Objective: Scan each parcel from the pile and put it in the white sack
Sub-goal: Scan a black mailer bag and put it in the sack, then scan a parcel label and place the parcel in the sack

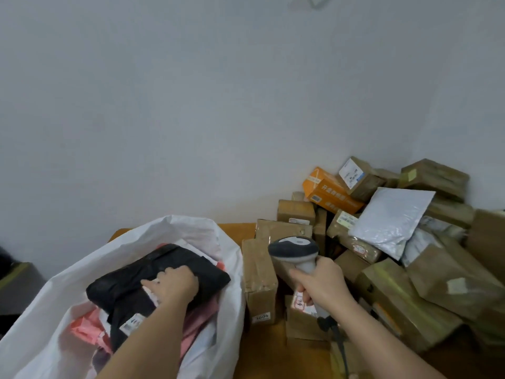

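Your left hand [170, 285] grips a black plastic mailer parcel [158, 277], fingers curled over its edge, holding it inside the open mouth of the white sack [216, 272] at lower left. Pink mailers [84, 328] lie under it in the sack. Your right hand [322, 283] is wrapped around the handle of a grey barcode scanner [293, 248], its head tilted toward the pile of parcels [382, 242] at right: brown cardboard boxes, an orange box [330, 191] and a silver-grey mailer [390, 217], heaped on an orange-brown table [259, 351] against the wall.
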